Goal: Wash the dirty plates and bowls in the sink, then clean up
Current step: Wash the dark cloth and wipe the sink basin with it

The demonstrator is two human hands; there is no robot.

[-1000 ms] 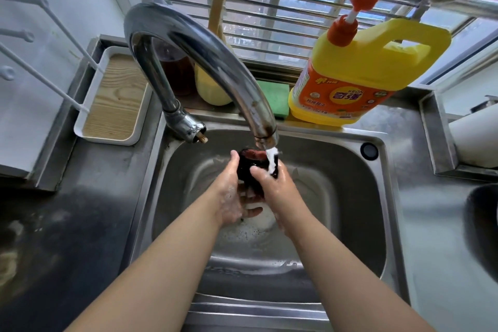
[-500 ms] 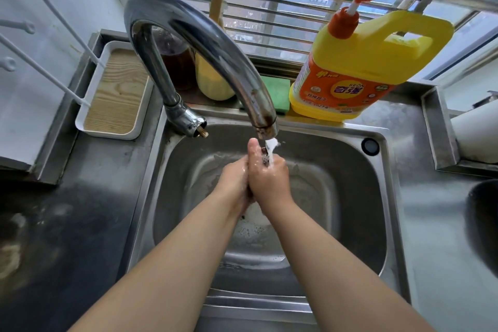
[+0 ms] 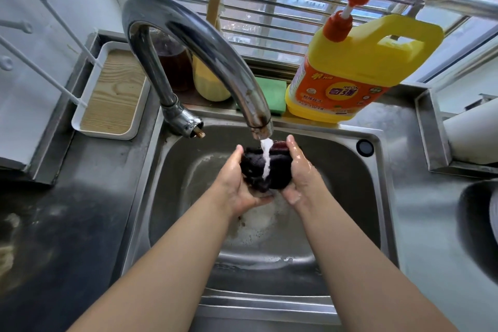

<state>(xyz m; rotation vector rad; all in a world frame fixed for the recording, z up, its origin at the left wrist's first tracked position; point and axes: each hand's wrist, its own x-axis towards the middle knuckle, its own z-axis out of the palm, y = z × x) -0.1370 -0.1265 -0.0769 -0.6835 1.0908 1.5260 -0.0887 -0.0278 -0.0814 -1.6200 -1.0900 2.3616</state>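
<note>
Dark cloth (image 3: 258,170) was held bunched under faucet (image 3: 204,46) stream, above sink (image 3: 336,197) middle. Cupped between left hand (image 3: 237,186) and right hand (image 3: 299,170), fingers curled round its sides. Both equally near; squeeze judged next.

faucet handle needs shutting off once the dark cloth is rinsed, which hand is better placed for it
Left, probably. The left hand holds the dark cloth on the side nearer the faucet handle at the sink's back-left; the right hand would have to cross the stream.
</note>
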